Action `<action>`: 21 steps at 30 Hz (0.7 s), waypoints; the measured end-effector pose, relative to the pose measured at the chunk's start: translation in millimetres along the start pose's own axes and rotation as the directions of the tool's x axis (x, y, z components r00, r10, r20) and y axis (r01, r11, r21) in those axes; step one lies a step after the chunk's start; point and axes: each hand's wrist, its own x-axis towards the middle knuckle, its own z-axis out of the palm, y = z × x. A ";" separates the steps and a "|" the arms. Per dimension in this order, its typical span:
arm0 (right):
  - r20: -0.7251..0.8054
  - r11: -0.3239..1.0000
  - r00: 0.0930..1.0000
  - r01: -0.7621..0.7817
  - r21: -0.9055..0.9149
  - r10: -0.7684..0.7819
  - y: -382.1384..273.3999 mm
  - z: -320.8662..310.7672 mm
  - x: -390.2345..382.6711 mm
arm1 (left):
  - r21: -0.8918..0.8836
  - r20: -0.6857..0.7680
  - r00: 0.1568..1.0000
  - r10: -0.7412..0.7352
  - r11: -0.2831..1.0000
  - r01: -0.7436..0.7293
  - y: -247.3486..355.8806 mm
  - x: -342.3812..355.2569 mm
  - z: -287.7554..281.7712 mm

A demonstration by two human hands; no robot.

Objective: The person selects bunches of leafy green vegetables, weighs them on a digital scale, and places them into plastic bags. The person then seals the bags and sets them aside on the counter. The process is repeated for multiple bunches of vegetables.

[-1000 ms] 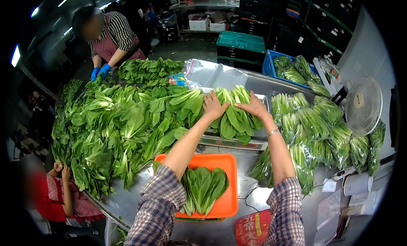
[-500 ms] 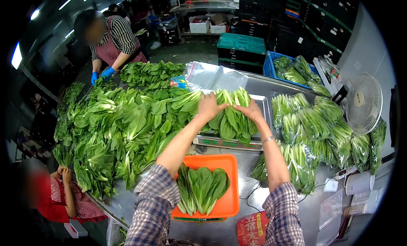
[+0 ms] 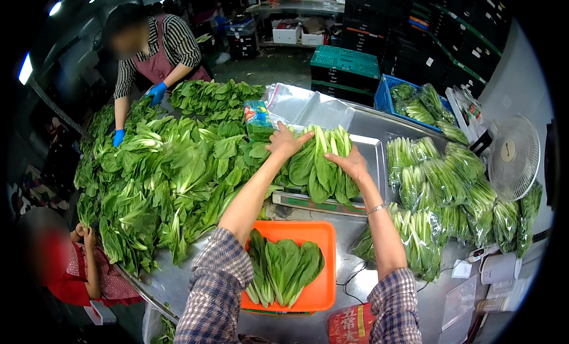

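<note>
A bunch of leafy greens (image 3: 320, 169) lies on a metal scale tray (image 3: 374, 160), pale stems pointing away from me and leaves toward me. Along its right side my right hand (image 3: 349, 164) is closed on it, thumb across the front. My left hand (image 3: 284, 142) is at its left edge with fingers spread, its thumb reaching toward the stems. Nearer to me, an orange tray (image 3: 327, 267) carries another small bunch of greens (image 3: 284, 270).
A large heap of loose greens (image 3: 160, 178) covers the left of the metal table. Bagged greens (image 3: 435, 178) lie at right beside a white fan (image 3: 512, 157). Clear plastic bags (image 3: 314, 110) lie behind the scale. A blue-gloved co-worker (image 3: 157, 94) and another person (image 3: 89, 255) handle greens.
My left hand has loosened from the bunch and spread its fingers. My right hand stays on the greens. The blue-gloved co-worker's hands have moved apart over the heap.
</note>
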 end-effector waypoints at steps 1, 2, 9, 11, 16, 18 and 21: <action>-0.023 1.000 0.999 -0.025 -0.002 0.025 -2.7 -1.2 -4.2 | 0.010 -0.039 0.998 0.049 0.999 -0.049 0.8 -4.8 -1.7; -0.047 0.999 0.998 -0.045 -0.003 0.045 -8.9 -2.5 -9.7 | 0.023 -0.076 0.994 0.077 0.997 -0.076 1.3 -6.2 1.0; -0.076 0.998 0.995 -0.054 0.033 0.056 -12.3 -2.7 -15.8 | -0.243 0.010 1.000 -0.024 0.970 0.026 6.3 11.5 5.8; -0.088 0.998 0.994 -0.057 0.014 0.058 -11.2 -0.7 -12.6 | -0.337 0.110 0.994 0.023 0.941 0.015 -4.6 28.9 12.4; -0.015 0.940 1.000 0.021 0.342 -0.017 -2.2 2.2 -15.3 | -0.258 0.167 0.983 0.076 0.966 -0.031 6.9 18.8 12.7; -0.014 0.903 1.000 0.031 0.429 -0.028 -10.4 2.6 -24.4 | -0.268 0.127 0.990 0.068 0.963 -0.032 13.6 13.9 14.0; -0.019 0.817 1.000 0.031 0.576 -0.025 -2.7 4.6 -30.3 | -0.711 0.192 0.937 0.292 0.699 -0.073 21.3 -15.0 -2.5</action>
